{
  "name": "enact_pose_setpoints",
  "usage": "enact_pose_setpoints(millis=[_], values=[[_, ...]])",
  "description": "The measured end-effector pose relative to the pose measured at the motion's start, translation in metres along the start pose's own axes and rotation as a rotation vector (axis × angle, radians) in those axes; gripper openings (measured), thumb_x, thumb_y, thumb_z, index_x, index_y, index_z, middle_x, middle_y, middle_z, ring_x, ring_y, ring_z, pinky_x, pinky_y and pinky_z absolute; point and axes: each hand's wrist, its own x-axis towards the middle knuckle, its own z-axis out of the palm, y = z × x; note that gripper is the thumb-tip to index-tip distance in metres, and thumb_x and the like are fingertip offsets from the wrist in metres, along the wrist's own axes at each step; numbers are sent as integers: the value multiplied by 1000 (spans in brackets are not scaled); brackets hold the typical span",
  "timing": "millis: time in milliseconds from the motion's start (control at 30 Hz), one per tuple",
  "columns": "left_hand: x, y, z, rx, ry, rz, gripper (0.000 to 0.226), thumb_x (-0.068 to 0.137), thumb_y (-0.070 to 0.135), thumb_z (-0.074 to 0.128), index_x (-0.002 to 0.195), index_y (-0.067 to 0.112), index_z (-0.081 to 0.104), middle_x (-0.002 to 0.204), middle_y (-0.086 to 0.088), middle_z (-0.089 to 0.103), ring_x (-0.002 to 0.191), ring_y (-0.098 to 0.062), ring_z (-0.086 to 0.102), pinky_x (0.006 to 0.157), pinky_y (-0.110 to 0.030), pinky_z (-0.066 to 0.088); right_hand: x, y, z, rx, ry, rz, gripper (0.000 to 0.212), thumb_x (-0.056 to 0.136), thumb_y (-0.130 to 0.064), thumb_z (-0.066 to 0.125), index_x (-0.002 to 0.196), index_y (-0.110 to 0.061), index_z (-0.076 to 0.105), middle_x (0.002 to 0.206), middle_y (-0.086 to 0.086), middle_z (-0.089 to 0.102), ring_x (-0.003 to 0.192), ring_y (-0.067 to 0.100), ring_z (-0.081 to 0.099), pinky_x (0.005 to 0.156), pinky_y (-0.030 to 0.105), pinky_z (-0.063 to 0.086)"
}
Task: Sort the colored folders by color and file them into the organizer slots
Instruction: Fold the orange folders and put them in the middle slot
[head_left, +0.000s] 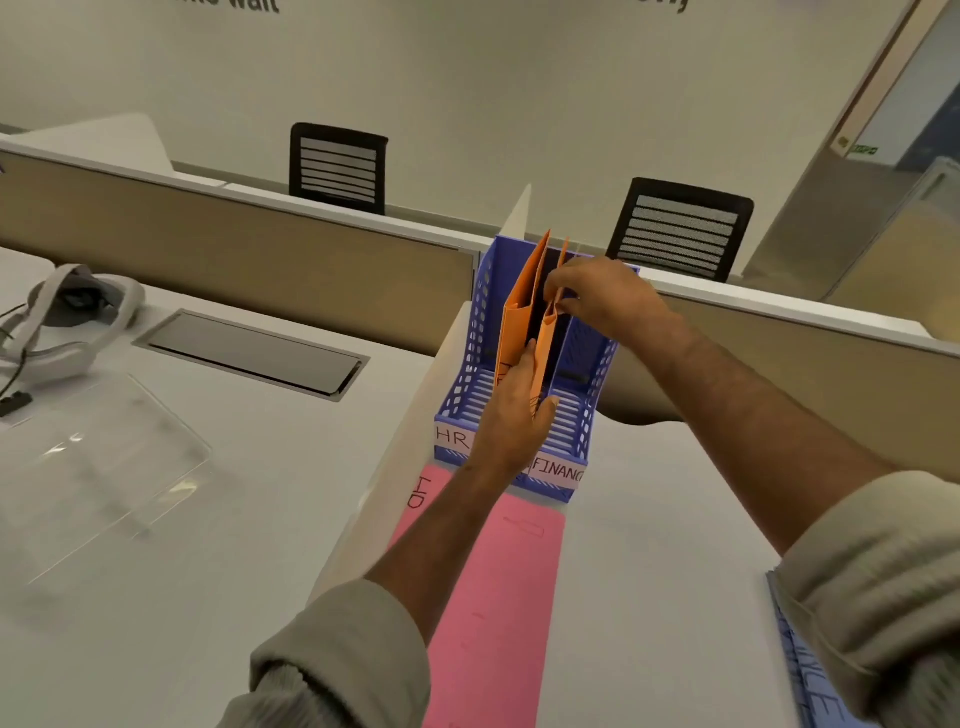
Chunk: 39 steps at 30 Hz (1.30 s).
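A blue plastic organizer (470, 374) stands on the white desk, with front labels reading HR and FINANC. Two orange folders (527, 296) stand upright in its middle slot. My left hand (519, 410) grips the lower front edge of the orange folders. My right hand (602, 301) pinches the top edge of the right orange folder. A pink folder (498, 597) marked HR lies flat on the desk in front of the organizer, partly under my left forearm. A blue folder (810, 691) with writing lies at the lower right, mostly hidden by my right sleeve.
A low white divider (395, 452) runs along the organizer's left side. Left of it lie a clear plastic sheet (104, 467), a grey cable hatch (249, 353) and a white headset (67, 322). Beige partitions and two black chairs (680, 228) stand behind.
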Motion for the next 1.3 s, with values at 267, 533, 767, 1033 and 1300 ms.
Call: enact_pose_setpoints(millis=[267,533,767,1033,1300], values=[[-10,-19,7,-34,161,-37,43,103,40,52,143,32,40,118,21,57,98,25,53,67,7,38,-4,11,29,167,102,12,56,94,-16,63,144,-31,43,149,2,50,130,28,55,100,46,49],[-39,-23,-2,41,140,-17,46,100,29,53,144,28,39,131,2,57,113,19,41,89,-21,50,-49,-5,48,340,242,99,67,99,-17,51,155,-37,21,165,0,22,143,31,38,104,52,45],[-75,-34,-13,111,74,-62,56,96,22,60,147,24,37,143,-1,48,126,3,34,95,-45,56,-101,-32,75,331,312,165,76,97,-11,55,159,-25,15,167,6,14,153,29,13,115,55,37],[-107,-38,-15,227,19,-36,72,91,23,68,153,15,33,152,-6,43,142,-18,37,112,-37,37,-148,-49,109,270,265,151,80,95,-10,53,160,-22,8,168,7,5,155,28,6,124,47,22],[-161,-43,-9,420,-112,30,68,95,26,63,153,8,33,157,-11,37,147,-26,31,120,-48,28,-221,-79,177,293,149,269,78,97,-23,58,160,-19,12,167,12,9,154,32,6,124,49,17]])
